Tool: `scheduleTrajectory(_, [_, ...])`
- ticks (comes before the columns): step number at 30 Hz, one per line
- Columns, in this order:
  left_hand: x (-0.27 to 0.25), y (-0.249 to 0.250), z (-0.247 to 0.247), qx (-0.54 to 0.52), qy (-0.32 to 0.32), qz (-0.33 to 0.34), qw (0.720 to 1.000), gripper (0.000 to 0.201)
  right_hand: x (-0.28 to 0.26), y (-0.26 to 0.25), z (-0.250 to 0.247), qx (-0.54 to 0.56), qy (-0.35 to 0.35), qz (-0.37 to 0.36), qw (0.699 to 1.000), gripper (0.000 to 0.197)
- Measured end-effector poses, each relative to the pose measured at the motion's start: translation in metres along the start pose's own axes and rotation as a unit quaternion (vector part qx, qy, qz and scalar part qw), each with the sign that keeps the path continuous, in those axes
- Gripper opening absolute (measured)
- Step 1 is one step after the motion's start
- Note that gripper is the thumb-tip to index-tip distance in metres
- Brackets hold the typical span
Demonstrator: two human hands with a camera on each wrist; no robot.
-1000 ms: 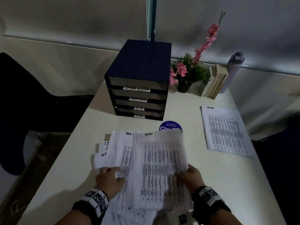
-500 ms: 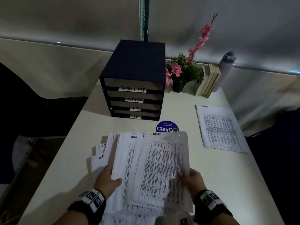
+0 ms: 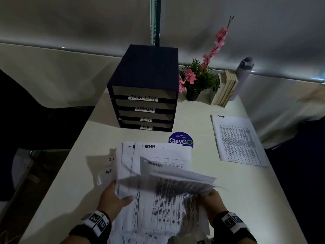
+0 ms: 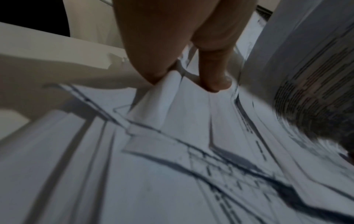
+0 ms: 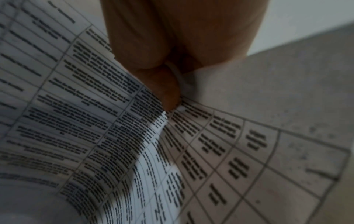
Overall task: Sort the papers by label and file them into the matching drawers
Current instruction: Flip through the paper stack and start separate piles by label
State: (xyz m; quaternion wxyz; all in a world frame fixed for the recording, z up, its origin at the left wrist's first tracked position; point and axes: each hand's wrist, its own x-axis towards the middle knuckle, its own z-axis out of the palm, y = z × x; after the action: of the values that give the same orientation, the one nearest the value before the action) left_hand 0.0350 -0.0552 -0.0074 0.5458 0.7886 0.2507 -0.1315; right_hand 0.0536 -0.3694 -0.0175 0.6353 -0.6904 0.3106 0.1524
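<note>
Papers (image 3: 158, 205) fanned between left hand (image 3: 112, 199) and right hand (image 3: 210, 199).

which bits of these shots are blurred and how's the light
Head view: dim, drawer labels sharp, lifted sheet in the right hand motion-smeared. Left wrist view: papers streaked, left hand soft. Right wrist view: print soft, shadowed.

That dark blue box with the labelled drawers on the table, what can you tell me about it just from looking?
The drawer box is a dark navy cube, matte like covered card, standing upright on the pale table toward its far side. Its front holds four stacked drawers with grey fronts, all pushed in. White handwritten labels read, top to bottom, TASK LIST, ADMIN, I.T. and H.R.. A potted plant sits close on its right. No hand touches it; the spread papers lie nearer the person, apart from it.
</note>
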Motion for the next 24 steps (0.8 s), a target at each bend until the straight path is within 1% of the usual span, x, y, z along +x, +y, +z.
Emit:
scheduleTrajectory(2, [0.001,-0.003,0.003,-0.062,-0.018,-0.001,0.998,0.049,-0.003,-0.004,0.002,0.010,-0.014,-0.009,1.000,0.011])
scheduleTrajectory(3, [0.001,-0.003,0.004,-0.084,-0.031,-0.003,0.996,0.051,-0.006,-0.007,0.003,0.013,-0.022,-0.016,1.000,0.013])
scheduleTrajectory(4, [0.000,-0.003,0.005,-0.089,-0.038,0.001,0.995,0.050,-0.007,-0.011,0.005,0.017,-0.032,-0.024,0.999,0.019])
scheduleTrajectory(7, [0.000,0.002,0.007,-0.046,-0.054,0.028,0.997,0.044,-0.006,-0.014,0.006,0.057,-0.062,-0.046,0.995,0.048])
scheduleTrajectory(9, [-0.004,0.012,0.010,-0.044,-0.075,0.016,0.996,0.037,-0.003,-0.015,0.008,0.075,-0.075,-0.046,0.993,0.054])
scheduleTrajectory(10, [-0.005,0.015,0.013,-0.055,-0.080,0.001,0.995,0.034,-0.003,-0.015,0.009,0.078,-0.079,-0.050,0.993,0.053])
scheduleTrajectory(12, [-0.013,0.025,0.021,-0.060,-0.080,0.003,0.995,0.027,-0.007,-0.018,0.015,0.068,-0.081,-0.068,0.992,0.046])
scheduleTrajectory(13, [-0.014,0.028,0.025,-0.053,-0.083,0.019,0.995,0.027,-0.010,-0.021,0.018,0.058,-0.082,-0.080,0.992,0.040])
scheduleTrajectory(15, [-0.016,0.035,0.031,-0.033,-0.072,0.031,0.996,0.043,-0.014,-0.030,0.026,0.037,-0.081,-0.114,0.990,0.027])
scheduleTrajectory(16, [-0.014,0.041,0.033,-0.027,-0.054,0.031,0.998,0.048,-0.016,-0.035,0.029,0.028,-0.079,-0.139,0.987,0.021])
scheduleTrajectory(17, [-0.014,0.049,0.033,-0.035,-0.032,0.046,0.998,0.050,-0.017,-0.042,0.031,0.020,-0.072,-0.171,0.982,0.020])
scheduleTrajectory(19, [-0.015,0.069,0.030,-0.090,-0.009,0.079,0.993,0.045,-0.022,-0.058,0.034,0.011,-0.060,-0.231,0.971,0.026])
scheduleTrajectory(20, [-0.015,0.079,0.028,-0.133,-0.005,0.096,0.987,0.042,-0.026,-0.067,0.035,0.019,-0.063,-0.257,0.964,0.028])
scheduleTrajectory(22, [-0.015,0.089,0.023,-0.180,0.013,0.133,0.975,0.041,-0.032,-0.079,0.036,0.031,-0.086,-0.310,0.946,0.032])
scheduleTrajectory(23, [-0.013,0.089,0.022,-0.195,0.019,0.151,0.969,0.047,-0.034,-0.082,0.035,0.027,-0.094,-0.334,0.937,0.035])
scheduleTrajectory(24, [-0.012,0.086,0.021,-0.199,0.024,0.161,0.966,0.058,-0.034,-0.081,0.035,0.019,-0.102,-0.348,0.932,0.040])
